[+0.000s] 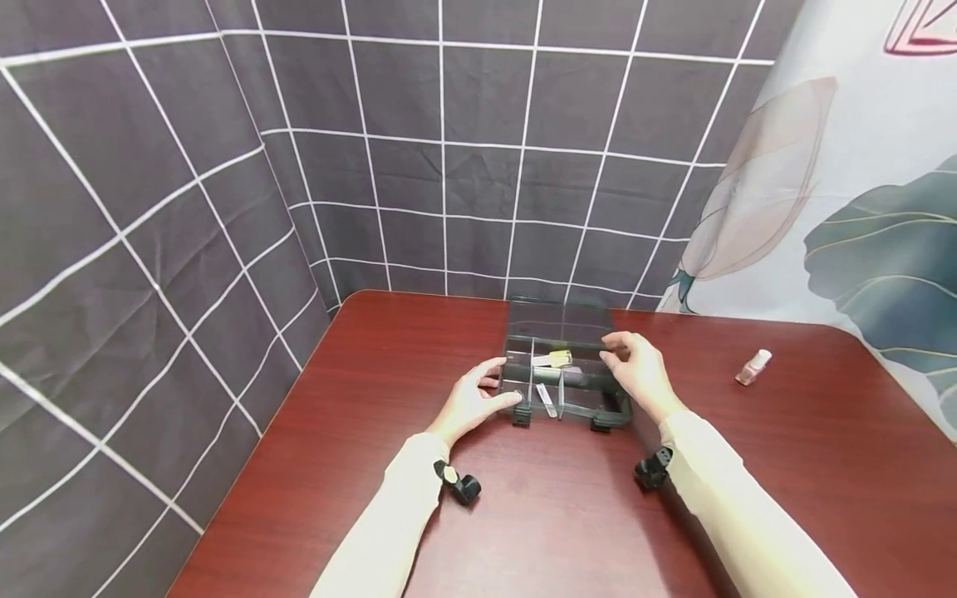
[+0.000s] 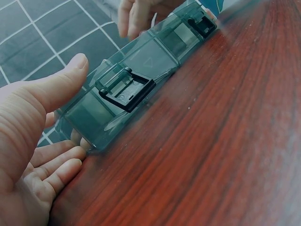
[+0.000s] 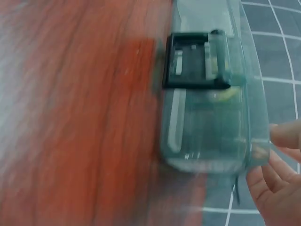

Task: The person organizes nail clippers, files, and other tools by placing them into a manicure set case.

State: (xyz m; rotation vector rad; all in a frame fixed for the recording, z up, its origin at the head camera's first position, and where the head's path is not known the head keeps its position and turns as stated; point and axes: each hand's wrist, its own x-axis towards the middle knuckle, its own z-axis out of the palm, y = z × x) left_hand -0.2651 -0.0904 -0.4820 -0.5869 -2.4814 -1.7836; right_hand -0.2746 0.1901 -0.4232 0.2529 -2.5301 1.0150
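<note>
Head view: we see a translucent grey-green organiser box [image 1: 562, 370] sitting on a dark red table [image 1: 538, 515], near the far edge, its lid raised toward the chequered backdrop [image 1: 224, 166]. Inside, dividers form small compartments; a yellowish item [image 1: 557, 358] lies in a middle compartment and a slim pale item [image 1: 547, 400] lies in a compartment nearer the front. Two black latches [image 1: 521, 415] hang at the front wall. The left hand [image 1: 473, 401] rests at the box's left end with fingers loosely extended, the thumb touching the front corner. The right hand [image 1: 639, 371] lies at the right end, its fingertips on the upper rim. A small bottle with a white cap [image 1: 753, 366] stands on the table well apart to the right, in front of a leaf-patterned cloth [image 1: 860, 208].

Left wrist view: we see the left hand [image 2: 33, 141] open, the thumb stretched beside the box's [image 2: 136, 84] end and the fingers lightly bent with their tips touching its lower corner; nothing is enclosed. A black latch [image 2: 126, 92] stands open on the front wall. The right hand's fingers [image 2: 134, 16] show at the far end.

Right wrist view: the picture is blurred. We see the box's [image 3: 211, 117] corner and a black latch [image 3: 195, 61], with the right hand's fingers [image 3: 277, 169] touching the end wall; how firmly they hold it we cannot tell.
</note>
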